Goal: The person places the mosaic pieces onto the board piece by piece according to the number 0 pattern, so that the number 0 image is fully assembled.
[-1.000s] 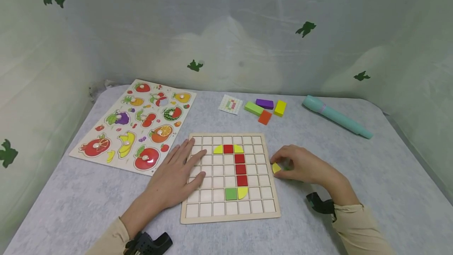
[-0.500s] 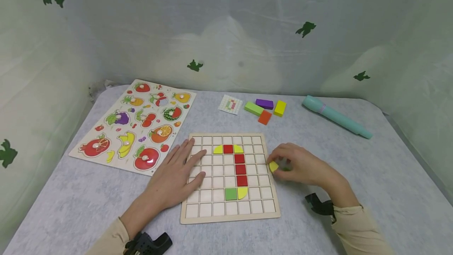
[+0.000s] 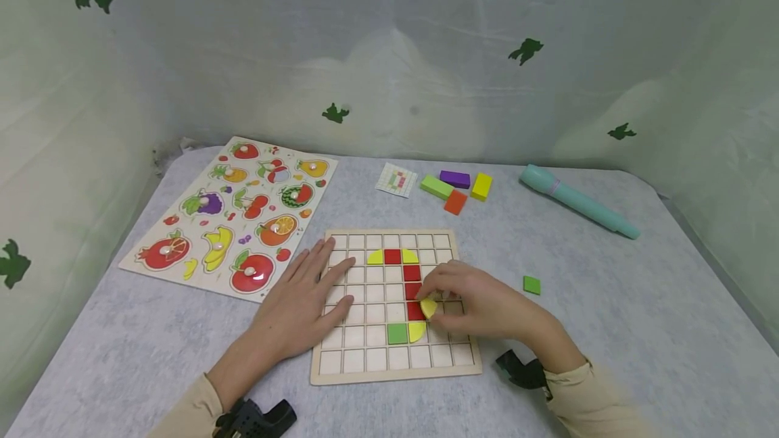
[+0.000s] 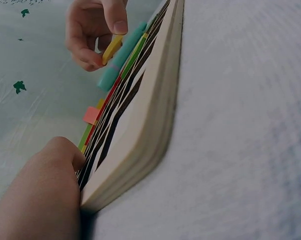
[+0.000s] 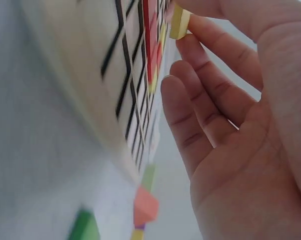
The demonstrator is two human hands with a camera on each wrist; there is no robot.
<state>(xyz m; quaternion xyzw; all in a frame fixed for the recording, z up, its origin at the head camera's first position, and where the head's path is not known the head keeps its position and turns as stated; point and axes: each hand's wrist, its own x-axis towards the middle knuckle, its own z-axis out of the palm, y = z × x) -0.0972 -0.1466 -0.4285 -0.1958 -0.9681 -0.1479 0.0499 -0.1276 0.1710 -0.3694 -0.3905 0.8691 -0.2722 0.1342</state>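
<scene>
My right hand pinches a yellow rounded tile between thumb and fingertips, above the right half of a wooden grid board. The wrist views show this yellow tile raised over the board. Set in the grid are red squares, yellow quarter-round tiles and one green square, which form a hooked line. With fingers spread, my left hand rests on the board's left edge. Right of the board lies a loose green square tile.
A fruit picture puzzle lies at the back left. Behind the board are a small pattern card and green, purple, yellow and orange blocks. A teal tube-shaped case lies at the back right.
My right hand has moved left from beside the board to over the grid, carrying the yellow tile. The green tile on the table is now uncovered. My left hand stays put.
</scene>
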